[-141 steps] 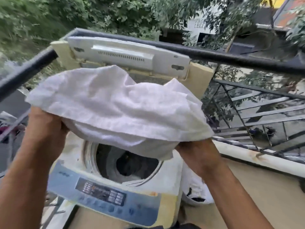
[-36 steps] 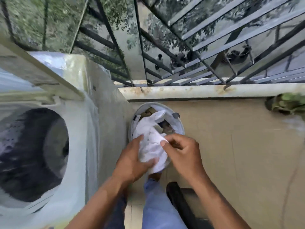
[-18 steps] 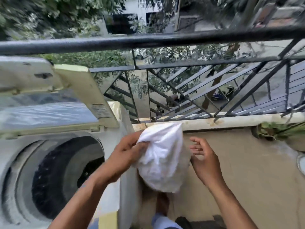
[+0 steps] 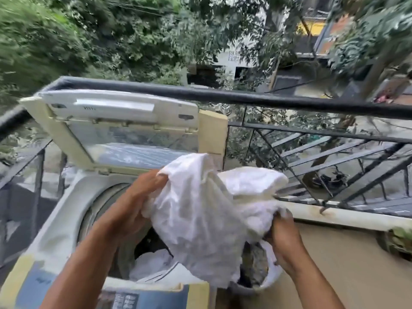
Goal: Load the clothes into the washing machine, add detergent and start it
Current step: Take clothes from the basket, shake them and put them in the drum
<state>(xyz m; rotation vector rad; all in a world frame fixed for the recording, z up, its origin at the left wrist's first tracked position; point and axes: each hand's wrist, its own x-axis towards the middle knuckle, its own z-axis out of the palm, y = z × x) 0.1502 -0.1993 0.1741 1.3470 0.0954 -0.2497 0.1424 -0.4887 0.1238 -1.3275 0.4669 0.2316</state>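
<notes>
I observe both forearms reaching up from six o'clock. My left hand [image 4: 136, 204] has its fingers curled into the left edge of the white garment [image 4: 200, 224], gripping it. My right hand [image 4: 282, 237] clutches the garment's right side, fingers buried in the folds; I cannot tell their exact spread. The garment hangs bunched between the hands, above the right rim of the washing machine [image 4: 64, 221]. The lid [image 4: 124, 130] stands raised at eleven o'clock. White laundry [image 4: 151, 262] lies in the drum. A basket [image 4: 270, 275] sits at five o'clock, beside the machine.

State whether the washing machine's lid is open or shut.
Open: the cream plastic lid stands raised behind the round drum opening, exposing laundry inside.
</notes>
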